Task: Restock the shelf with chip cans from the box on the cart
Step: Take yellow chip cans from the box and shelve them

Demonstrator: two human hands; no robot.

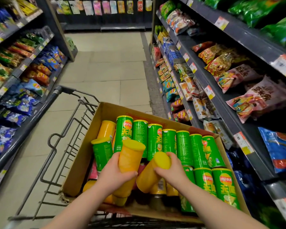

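Pale floor tiles run down a shop aisle between dark metal shelving: glossy blue, green and red snack bags fill the left shelves, while the right shelf carries crinkled packets, pink bags printed with Chinese characters, and white, yellow and orange price tags along its edges. At the near centre, a grey wire cart carries an open brown cardboard box of smooth cylindrical chip cans. Most are green cans with yellow plastic lids, standing in rows along the far and right sides of the box; several show the red and yellow Lay's logo above large yellow Chinese characters. Plain yellow cans lie jumbled at the box's near left. The left hand has its fingers curled round the upright yellow can, holding it just above the box with the lid pointing away. Just to its right, the right hand grips the lid end of the tilted yellow can, whose lower end dips among the cans in the box. Lettering on both yellow cans is too blurred to read.
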